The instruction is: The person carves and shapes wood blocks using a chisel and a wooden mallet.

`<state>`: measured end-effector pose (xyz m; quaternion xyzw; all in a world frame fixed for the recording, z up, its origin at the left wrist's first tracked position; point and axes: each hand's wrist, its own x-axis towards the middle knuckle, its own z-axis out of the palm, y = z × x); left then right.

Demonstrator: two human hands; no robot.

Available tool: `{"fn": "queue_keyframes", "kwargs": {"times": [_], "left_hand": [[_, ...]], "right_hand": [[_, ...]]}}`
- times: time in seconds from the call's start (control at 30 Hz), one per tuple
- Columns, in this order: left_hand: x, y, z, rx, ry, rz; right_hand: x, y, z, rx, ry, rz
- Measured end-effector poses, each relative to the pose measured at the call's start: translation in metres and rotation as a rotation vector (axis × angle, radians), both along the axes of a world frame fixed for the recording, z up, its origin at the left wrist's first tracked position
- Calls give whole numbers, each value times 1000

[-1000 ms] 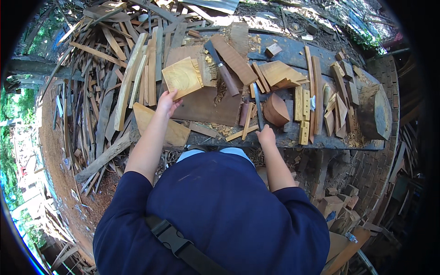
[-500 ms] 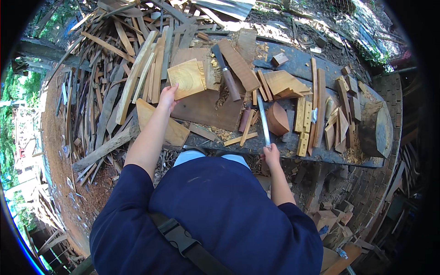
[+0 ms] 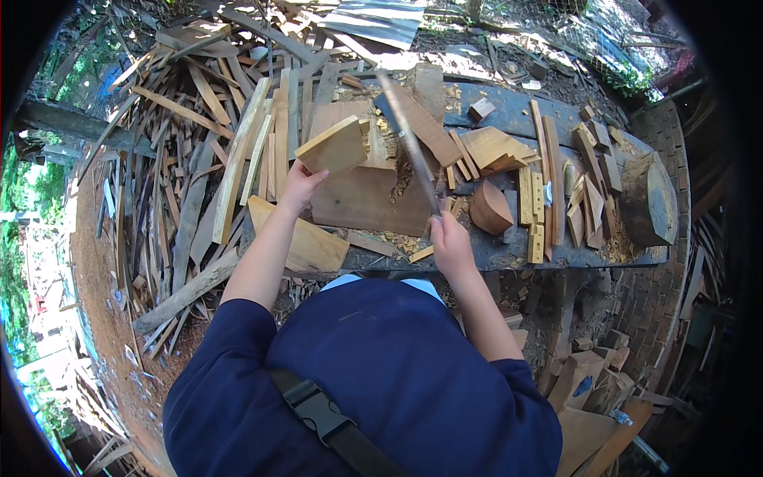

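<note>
My left hand [image 3: 302, 184] grips a flat, squarish block of pale wood [image 3: 332, 148] by its near edge, thumb on top. The block is tilted above a large brown board [image 3: 358, 195] on the bench. In my right hand [image 3: 451, 242], closed around its near end, a long narrow metal strip [image 3: 415, 151] points away from me and slightly left. Motion blurs the strip, so whether it is a ruler or a blade is unclear. Beneath it lies a wooden-handled chopping knife, largely hidden. Just right of that hand rests a rounded reddish-brown wood piece [image 3: 490, 208].
The dark bench [image 3: 509, 131] carries wood chips, notched yellow strips [image 3: 536, 215], a wedge-shaped block [image 3: 494, 147] and a log stump [image 3: 648, 199] at the right end. A large pile of offcuts [image 3: 191, 135] borders its left. A pale board [image 3: 306, 238] lies near my left forearm.
My right hand has come up and left, swinging the metal strip over the brown board and the knife. The block in my left hand has tipped, its near face turned more toward me.
</note>
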<state>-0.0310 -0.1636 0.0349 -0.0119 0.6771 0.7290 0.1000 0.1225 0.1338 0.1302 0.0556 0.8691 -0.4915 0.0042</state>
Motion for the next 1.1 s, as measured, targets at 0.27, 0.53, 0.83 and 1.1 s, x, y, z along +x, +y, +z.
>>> {"fn": "queue_keyframes", "kwargs": {"times": [0.27, 0.53, 0.83, 1.1], "left_hand": [[-19, 1, 22, -195, -27, -10], [-33, 5, 111, -900, 212, -271], [-40, 51, 136, -1451, 146, -451], [-7, 31, 124, -1192, 145, -204]], "right_hand": [[-45, -35, -5, 194, -111, 96], [-41, -37, 5, 306, -64, 142], [-39, -29, 20, 382, -71, 158], [-55, -33, 20, 500, -7, 333]]}}
